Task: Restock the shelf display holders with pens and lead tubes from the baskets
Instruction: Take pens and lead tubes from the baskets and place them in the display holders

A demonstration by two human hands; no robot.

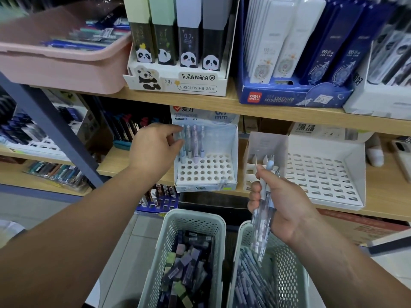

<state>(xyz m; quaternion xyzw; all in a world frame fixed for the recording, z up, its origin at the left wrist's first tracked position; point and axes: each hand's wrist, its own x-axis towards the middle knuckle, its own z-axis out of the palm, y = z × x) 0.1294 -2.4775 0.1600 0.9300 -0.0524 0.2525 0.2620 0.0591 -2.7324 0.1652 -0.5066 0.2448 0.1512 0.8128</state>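
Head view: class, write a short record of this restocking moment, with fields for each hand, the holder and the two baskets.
left hand: pinches a standing pen in the holder's back row
right hand: grips a pen bundle
pen holder: few pens at the back, most holes empty
left basket: lead tubes
right basket: loose pens

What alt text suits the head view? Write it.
The left hand pinches a pen standing in a shelf holder; the right hand grips a pen bunch above the pen basket, beside the tube basket.
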